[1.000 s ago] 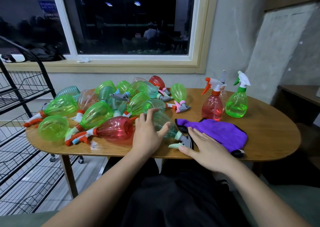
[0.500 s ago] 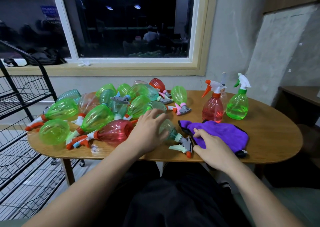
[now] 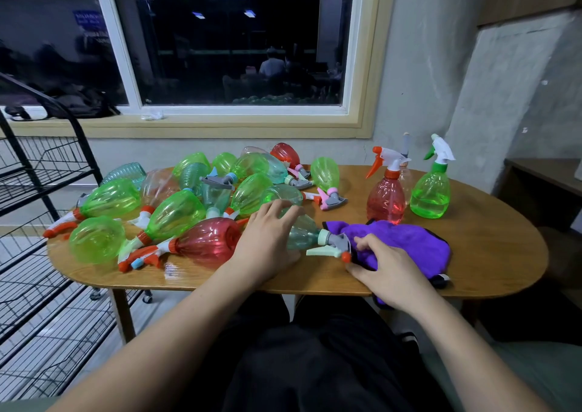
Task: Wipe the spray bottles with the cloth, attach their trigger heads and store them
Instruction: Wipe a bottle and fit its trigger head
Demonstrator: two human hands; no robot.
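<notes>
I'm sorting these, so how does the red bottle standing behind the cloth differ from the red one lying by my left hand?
The standing red bottle is upright; the lying red bottle is on its side. The standing red bottle sits apart beside a green bottle; the lying red bottle is in the heap, beside the left hand gripping a teal bottle. Both have red bodies, orange collars and white trigger heads.

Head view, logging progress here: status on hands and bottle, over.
Left hand grips the pale bottle, lying on the table. Right hand grips the purple cloth. Bottle pile crowds its left side.
</notes>
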